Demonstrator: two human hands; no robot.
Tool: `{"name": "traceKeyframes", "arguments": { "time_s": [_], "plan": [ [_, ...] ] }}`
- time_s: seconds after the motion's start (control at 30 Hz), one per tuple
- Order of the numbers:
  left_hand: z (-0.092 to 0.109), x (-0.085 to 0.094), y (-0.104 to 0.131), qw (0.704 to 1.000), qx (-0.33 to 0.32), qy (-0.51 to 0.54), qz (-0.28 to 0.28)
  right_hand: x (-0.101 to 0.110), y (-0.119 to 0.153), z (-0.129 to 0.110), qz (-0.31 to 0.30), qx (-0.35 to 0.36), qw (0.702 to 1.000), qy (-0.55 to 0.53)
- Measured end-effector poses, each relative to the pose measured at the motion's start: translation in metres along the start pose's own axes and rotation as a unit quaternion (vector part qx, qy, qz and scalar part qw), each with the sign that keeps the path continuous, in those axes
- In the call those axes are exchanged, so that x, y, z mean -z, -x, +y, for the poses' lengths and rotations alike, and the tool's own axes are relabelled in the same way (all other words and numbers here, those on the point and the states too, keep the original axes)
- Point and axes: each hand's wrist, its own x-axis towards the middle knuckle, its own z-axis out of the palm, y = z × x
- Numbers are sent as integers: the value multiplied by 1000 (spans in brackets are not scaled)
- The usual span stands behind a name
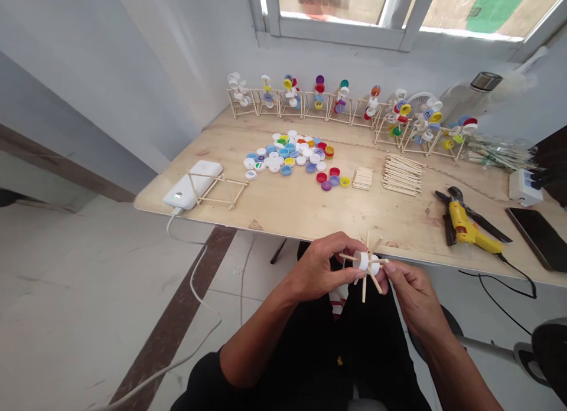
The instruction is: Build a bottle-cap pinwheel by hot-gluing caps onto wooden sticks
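Over my lap, just off the table's front edge, I hold a small wheel of white bottle caps (364,261) with several short wooden sticks (365,290) spreading out from its middle like spokes. My left hand (321,266) grips the left cap between thumb and fingers. On the other side, the thumb and fingertips of my right hand (410,290) pinch the end of a stick (381,261) that points right, near a second white cap (375,266). My fingers partly hide how the sticks join the caps.
Loose coloured bottle caps (286,153) lie mid-table beside short sticks (362,178) and longer sticks (402,175). Finished cap-wheel stands (319,98) line the back. A stick frame (220,191) leans on a white power bank (193,185). Right are a yellow glue gun (472,229), black cutters (486,223) and phone (539,237).
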Motion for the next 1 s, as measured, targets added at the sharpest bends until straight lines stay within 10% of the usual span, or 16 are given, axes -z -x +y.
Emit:
{"name": "traceKeyframes", "arguments": {
  "time_s": [1.0],
  "plan": [
    [-19, -15, -9, 945, 174, 267, 75, -3, -8, -6, 45, 70, 988, 132]
  ]
}}
